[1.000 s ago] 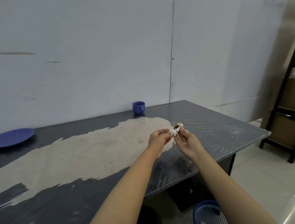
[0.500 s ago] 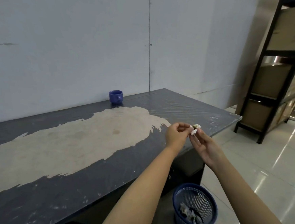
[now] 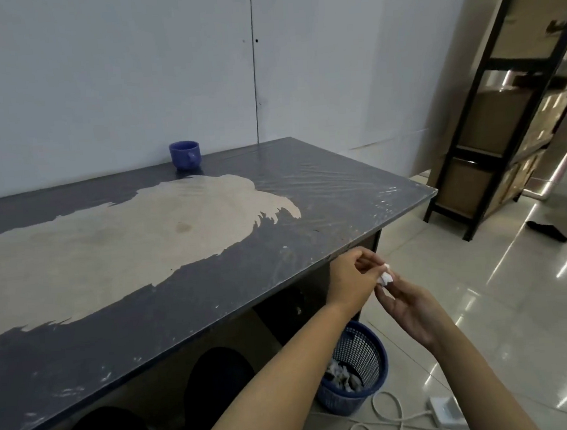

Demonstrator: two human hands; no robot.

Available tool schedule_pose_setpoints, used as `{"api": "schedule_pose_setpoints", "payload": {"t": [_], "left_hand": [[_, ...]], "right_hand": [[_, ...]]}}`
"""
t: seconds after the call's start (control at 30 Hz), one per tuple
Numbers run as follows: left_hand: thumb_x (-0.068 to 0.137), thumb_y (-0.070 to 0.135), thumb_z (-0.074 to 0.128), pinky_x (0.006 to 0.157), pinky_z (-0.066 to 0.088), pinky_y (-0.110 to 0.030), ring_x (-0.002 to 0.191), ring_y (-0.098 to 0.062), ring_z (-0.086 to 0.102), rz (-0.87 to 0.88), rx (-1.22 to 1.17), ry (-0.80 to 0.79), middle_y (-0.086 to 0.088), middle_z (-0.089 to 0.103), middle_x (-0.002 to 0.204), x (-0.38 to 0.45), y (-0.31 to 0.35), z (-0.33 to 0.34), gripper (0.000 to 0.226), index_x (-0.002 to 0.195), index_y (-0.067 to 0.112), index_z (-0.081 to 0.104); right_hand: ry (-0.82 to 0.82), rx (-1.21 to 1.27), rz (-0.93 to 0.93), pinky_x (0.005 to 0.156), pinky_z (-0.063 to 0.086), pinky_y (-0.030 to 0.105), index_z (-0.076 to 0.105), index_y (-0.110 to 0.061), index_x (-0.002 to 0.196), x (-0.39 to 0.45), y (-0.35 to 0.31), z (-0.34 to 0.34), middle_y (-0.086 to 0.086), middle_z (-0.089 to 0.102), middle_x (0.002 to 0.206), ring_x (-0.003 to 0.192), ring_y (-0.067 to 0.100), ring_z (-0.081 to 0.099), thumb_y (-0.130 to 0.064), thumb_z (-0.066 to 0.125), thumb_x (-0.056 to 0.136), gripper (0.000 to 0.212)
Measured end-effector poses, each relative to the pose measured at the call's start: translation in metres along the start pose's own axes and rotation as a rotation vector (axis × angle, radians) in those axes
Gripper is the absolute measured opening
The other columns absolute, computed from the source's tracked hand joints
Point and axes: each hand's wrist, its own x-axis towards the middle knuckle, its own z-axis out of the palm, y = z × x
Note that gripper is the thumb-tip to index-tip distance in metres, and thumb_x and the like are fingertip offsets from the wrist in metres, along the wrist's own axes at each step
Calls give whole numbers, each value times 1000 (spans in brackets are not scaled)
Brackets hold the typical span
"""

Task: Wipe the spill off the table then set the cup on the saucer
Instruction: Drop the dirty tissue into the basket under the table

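Note:
A small white crumpled tissue [image 3: 386, 277] is pinched between the fingertips of my left hand [image 3: 353, 279] and my right hand [image 3: 406, 303]. Both hands are off the table's front right edge, above the floor and above a blue mesh bin [image 3: 362, 368]. A blue cup [image 3: 184, 154] stands upright at the far edge of the dark table [image 3: 326, 218], by the wall. The saucer is out of view.
The tabletop has a wide worn beige patch [image 3: 108, 242] across its middle. The bin holds crumpled tissues. A white cable [image 3: 383, 420] and a power strip [image 3: 445, 409] lie on the tiled floor. A black shelf rack [image 3: 503, 95] with cardboard boxes stands at the right.
Both hands, with the tissue, have moved from above the table's right part out past its front edge to above the bin. The view turned right, so the saucer left the frame.

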Motion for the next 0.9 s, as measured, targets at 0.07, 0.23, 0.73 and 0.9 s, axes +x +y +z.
{"api": "schedule_pose_setpoints", "payload": {"t": [0.07, 0.23, 0.73, 0.9], "left_hand": [[82, 8, 73, 65, 53, -7, 70, 4, 65, -47, -45, 26, 6, 69, 79, -6, -11, 6, 7, 88, 8, 71], [79, 8, 75, 60, 53, -10, 71, -1, 66, -259, -174, 91, 8, 68, 76, -19, -49, 13, 12, 81, 15, 67], [67, 16, 87, 61, 40, -15, 76, -5, 55, -687, -88, 111, 9, 54, 81, -9, -149, -1, 50, 94, 22, 45], [72, 16, 84, 73, 49, -22, 88, -15, 59, -775, -93, 91, 4, 59, 88, -7, -182, 4, 37, 84, 22, 49]], "right_hand": [[3, -15, 49, 83, 58, 27, 63, 3, 119, 2, 5, -13, 15, 63, 115, 100, 21, 61, -10, 56, 88, 34], [8, -42, 148, 82, 58, 27, 67, 3, 115, 14, 26, -37, 16, 66, 109, 94, 19, 68, -14, 62, 86, 33], [120, -243, 417, 85, 56, 22, 61, 3, 111, 62, 97, -87, 13, 64, 109, 101, 17, 64, -11, 59, 87, 28], [166, -268, 483, 101, 48, 29, 55, 6, 119, 71, 113, -98, 21, 55, 120, 117, 28, 51, -8, 50, 96, 27]]}}
